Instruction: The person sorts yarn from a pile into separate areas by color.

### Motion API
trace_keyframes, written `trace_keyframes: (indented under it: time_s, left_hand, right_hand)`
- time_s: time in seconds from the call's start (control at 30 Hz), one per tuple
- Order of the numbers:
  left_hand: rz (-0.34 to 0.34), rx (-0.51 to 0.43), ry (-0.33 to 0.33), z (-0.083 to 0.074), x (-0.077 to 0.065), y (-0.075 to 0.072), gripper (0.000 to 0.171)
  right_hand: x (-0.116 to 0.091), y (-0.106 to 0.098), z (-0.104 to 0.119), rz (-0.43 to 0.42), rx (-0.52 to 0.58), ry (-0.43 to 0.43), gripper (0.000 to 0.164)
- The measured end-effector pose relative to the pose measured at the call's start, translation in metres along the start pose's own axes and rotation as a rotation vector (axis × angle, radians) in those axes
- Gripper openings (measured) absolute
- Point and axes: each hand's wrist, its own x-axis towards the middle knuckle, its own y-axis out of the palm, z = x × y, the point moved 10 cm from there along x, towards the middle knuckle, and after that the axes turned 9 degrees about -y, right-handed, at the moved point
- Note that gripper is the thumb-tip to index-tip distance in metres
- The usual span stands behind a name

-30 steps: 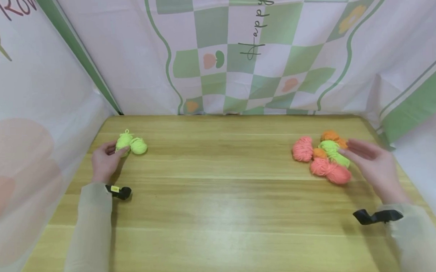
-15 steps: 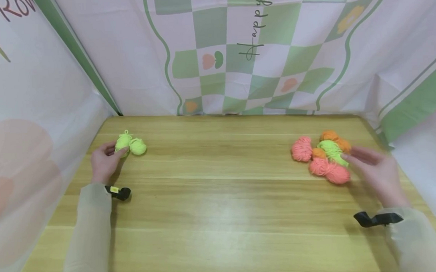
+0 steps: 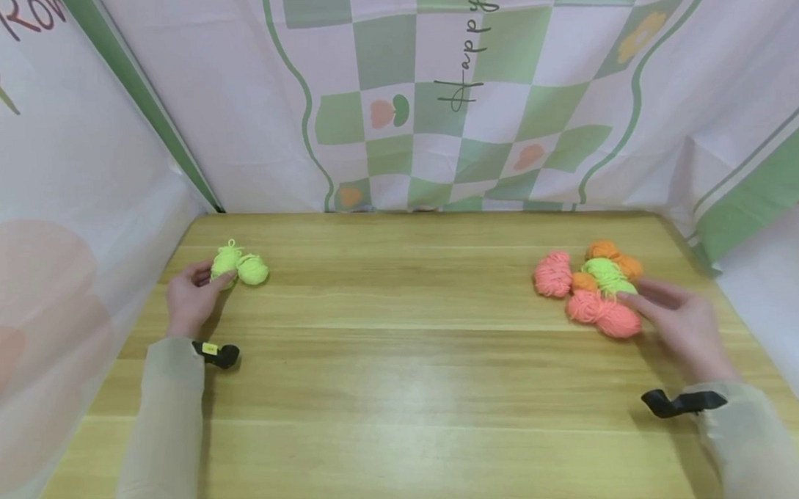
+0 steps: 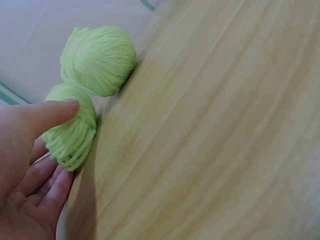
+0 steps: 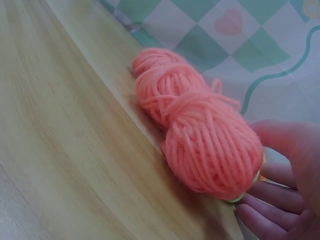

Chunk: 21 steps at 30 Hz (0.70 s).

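My left hand (image 3: 193, 297) pinches a yellow-green ball of yarn (image 4: 75, 135) at the table's far left, thumb on its near face and fingers behind and under it. A second yellow-green ball of yarn (image 4: 100, 60) lies against it. On the right, my right hand (image 3: 681, 328) is at the outer end of another yellow-green yarn piece (image 3: 605, 274), its thumb tip over that end and fingers fairly straight. In the right wrist view, coral yarn (image 5: 212, 147) stands in front of the fingertips and hides their contact.
Orange yarn (image 3: 603, 251) lies behind the right-hand green piece, and a smaller orange bit (image 3: 583, 281) sits among the cluster. A coral ball (image 3: 553, 275) is at its left. The wooden table (image 3: 403, 367) has fabric walls (image 3: 462, 152) at its back and sides.
My right hand has come lower and slightly left, so its thumb now reaches the near end of the green yarn. My left hand and its yarn have stayed in place.
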Motion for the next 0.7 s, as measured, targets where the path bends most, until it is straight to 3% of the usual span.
trace_keyframes:
  time_s: [0.7]
  left_hand:
    - [0.008, -0.002, -0.002, -0.0027, -0.0031, 0.0, 0.064]
  right_hand:
    - [0.006, 0.0069, -0.0008, 0.071, -0.061, 0.009, 0.085]
